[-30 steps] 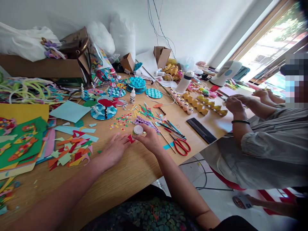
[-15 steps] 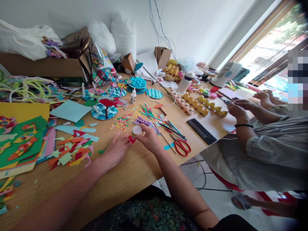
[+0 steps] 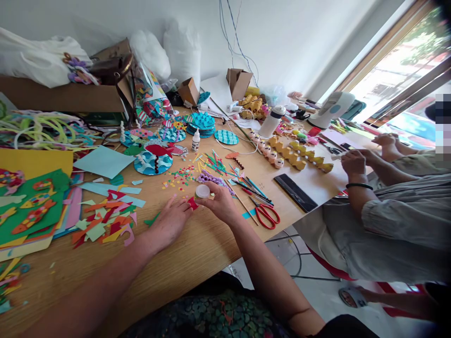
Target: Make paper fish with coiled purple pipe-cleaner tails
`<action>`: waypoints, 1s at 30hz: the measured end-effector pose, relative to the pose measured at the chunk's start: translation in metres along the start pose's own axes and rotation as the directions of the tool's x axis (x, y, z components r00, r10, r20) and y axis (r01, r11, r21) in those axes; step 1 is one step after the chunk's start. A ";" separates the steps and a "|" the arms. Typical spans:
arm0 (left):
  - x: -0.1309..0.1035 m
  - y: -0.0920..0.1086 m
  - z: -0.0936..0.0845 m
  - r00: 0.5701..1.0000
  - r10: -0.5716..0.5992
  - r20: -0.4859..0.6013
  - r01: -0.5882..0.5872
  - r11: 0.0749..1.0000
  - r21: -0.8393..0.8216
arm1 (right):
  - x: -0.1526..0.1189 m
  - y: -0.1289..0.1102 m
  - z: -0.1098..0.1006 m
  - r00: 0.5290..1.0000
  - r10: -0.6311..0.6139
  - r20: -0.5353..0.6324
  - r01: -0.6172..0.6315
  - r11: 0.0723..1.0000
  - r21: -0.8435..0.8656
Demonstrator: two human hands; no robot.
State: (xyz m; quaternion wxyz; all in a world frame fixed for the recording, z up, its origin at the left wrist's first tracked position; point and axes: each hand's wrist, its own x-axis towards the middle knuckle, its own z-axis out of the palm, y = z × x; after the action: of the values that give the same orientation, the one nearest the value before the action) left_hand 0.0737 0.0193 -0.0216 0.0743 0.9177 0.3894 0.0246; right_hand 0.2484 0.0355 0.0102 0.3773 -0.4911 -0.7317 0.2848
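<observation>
My left hand (image 3: 173,218) lies nearly flat on the wooden table, fingers stretched out over a piece of red paper (image 3: 192,203). Part of that paper is hidden under the fingertips. Just to its right, my right hand (image 3: 221,202) grips a small round object with a whitish, translucent top (image 3: 202,191), close above the red paper. What kind of object it is I cannot make out. A bit of green paper (image 3: 151,220) pokes out beside my left hand. Small paper dots (image 3: 181,177) are scattered beyond my fingers, and a purple fuzzy braid (image 3: 209,177) lies behind my right hand.
Red-handled scissors (image 3: 267,216), pencils and a black case (image 3: 295,192) lie to the right. Coloured paper scraps (image 3: 105,218) spread at left. A small white bottle (image 3: 195,140) stands near blue painted discs (image 3: 154,162). A co-worker's hands (image 3: 352,164) work at the far right.
My hands keep almost the same pose over the red paper. The co-worker's hands at the right have shifted slightly, and a small whitish thing now shows at their fingers.
</observation>
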 end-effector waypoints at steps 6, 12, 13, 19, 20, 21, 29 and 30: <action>0.000 -0.002 0.006 1.000 -0.006 -0.007 0.006 1.000 -0.025 | 0.001 0.001 0.001 1.000 0.001 -0.019 -0.001 1.000 0.006; 0.000 -0.002 0.006 0.999 -0.026 -0.018 0.025 0.999 -0.047 | 0.002 0.001 0.001 0.999 0.019 -0.042 -0.018 1.000 0.017; 0.000 -0.002 0.006 0.999 -0.029 -0.017 0.028 0.999 -0.047 | 0.002 0.000 0.001 0.999 0.019 -0.044 -0.018 1.000 0.019; 0.000 0.000 0.004 0.999 -0.038 -0.011 0.037 0.997 -0.065 | 0.001 -0.001 0.001 1.000 0.015 -0.009 -0.015 1.000 0.027; 0.000 0.000 0.004 0.999 -0.041 -0.010 0.040 0.997 -0.063 | 0.001 -0.001 0.000 1.000 0.021 -0.017 -0.021 0.999 0.027; 0.000 0.001 0.003 0.999 -0.045 -0.010 0.044 0.997 -0.061 | 0.001 0.000 0.001 0.999 0.025 -0.027 -0.024 0.999 0.028; 0.000 0.002 0.001 0.999 -0.042 0.007 0.043 0.998 -0.045 | 0.002 -0.001 0.002 1.000 0.007 -0.019 -0.006 0.999 0.040; 0.000 0.002 0.001 0.999 -0.047 0.008 0.048 0.998 -0.040 | 0.002 0.000 0.002 1.000 0.012 -0.027 -0.011 0.999 0.039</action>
State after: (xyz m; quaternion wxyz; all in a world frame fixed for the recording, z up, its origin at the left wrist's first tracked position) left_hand 0.0751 0.0179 -0.0224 0.0945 0.9067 0.4102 0.0274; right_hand 0.2462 0.0376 0.0103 0.3949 -0.4917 -0.7179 0.2947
